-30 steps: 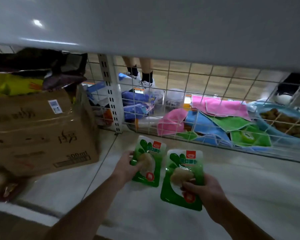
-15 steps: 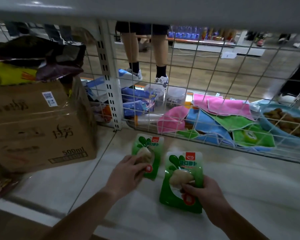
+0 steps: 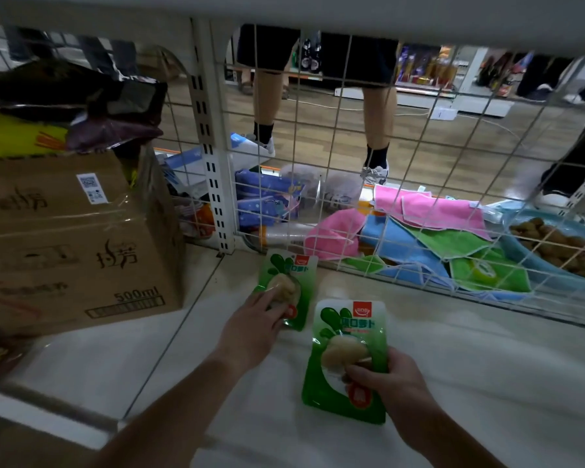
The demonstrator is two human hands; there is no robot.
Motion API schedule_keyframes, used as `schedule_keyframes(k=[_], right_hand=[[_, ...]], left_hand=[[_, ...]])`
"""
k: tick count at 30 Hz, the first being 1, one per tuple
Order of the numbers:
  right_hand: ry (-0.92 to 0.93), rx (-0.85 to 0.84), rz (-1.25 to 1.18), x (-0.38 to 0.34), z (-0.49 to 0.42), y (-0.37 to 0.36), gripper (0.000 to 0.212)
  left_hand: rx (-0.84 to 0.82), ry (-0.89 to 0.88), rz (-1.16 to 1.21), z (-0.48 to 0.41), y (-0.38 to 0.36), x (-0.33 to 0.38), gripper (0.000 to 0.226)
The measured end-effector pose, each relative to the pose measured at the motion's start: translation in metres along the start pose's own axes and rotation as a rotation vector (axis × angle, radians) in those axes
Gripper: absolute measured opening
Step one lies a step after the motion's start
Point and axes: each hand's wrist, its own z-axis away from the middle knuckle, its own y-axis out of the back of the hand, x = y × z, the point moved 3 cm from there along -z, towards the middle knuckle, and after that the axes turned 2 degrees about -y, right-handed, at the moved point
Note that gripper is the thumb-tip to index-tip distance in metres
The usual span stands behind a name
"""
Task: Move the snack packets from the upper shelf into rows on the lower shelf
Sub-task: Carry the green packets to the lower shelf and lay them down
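Two green-and-white snack packets are on the white lower shelf (image 3: 470, 383). The far packet (image 3: 289, 282) lies near the wire mesh back; my left hand (image 3: 254, 327) rests on its lower part with fingers laid over it. The near packet (image 3: 347, 352) lies closer to me, and my right hand (image 3: 385, 383) grips its lower right edge, thumb on top. The underside of the upper shelf (image 3: 284, 11) spans the top of the view; its contents are hidden.
A brown cardboard box (image 3: 65, 244) stands at the left with dark and yellow bags (image 3: 48, 123) on top. Behind the wire mesh (image 3: 402, 163) lie coloured cloths (image 3: 429, 238) and a blue basin (image 3: 554, 251). A person's legs (image 3: 318, 113) stand beyond.
My left hand pushed its packet farther back toward the mesh and laid it flat. The right hand and its packet stayed almost still. The view tilted up.
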Motion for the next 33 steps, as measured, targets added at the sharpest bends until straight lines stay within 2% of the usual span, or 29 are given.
schedule_keyframes(k=[4, 8, 14, 18, 22, 26, 29, 33], right_hand=[[0.007, 0.015, 0.016, -0.001, 0.0, 0.0, 0.044], [0.03, 0.011, 0.031, -0.001, -0.006, -0.015, 0.044], [0.15, 0.082, 0.085, -0.017, -0.039, -0.074, 0.042], [0.227, 0.142, 0.128, -0.038, -0.067, -0.115, 0.045], [0.257, 0.257, 0.294, -0.044, -0.084, -0.133, 0.049], [0.309, 0.4, 0.487, -0.038, -0.074, -0.134, 0.044], [0.316, 0.5, 0.656, -0.03, -0.073, -0.131, 0.06], [0.286, 0.499, 0.706, -0.027, -0.07, -0.131, 0.058]], left_hand=[[0.028, -0.011, -0.029, 0.001, -0.002, -0.001, 0.035], [0.044, 0.036, 0.002, 0.005, 0.011, -0.006, 0.045], [0.1, 0.173, 0.035, 0.03, 0.03, -0.035, 0.048], [0.102, 0.169, 0.045, 0.051, 0.032, -0.05, 0.046], [0.074, 0.194, 0.06, 0.06, 0.034, -0.056, 0.048], [0.08, 0.184, 0.085, 0.065, 0.037, -0.058, 0.047], [0.098, 0.147, 0.087, 0.069, 0.036, -0.06, 0.045], [0.118, 0.117, 0.057, 0.072, 0.037, -0.065, 0.043]])
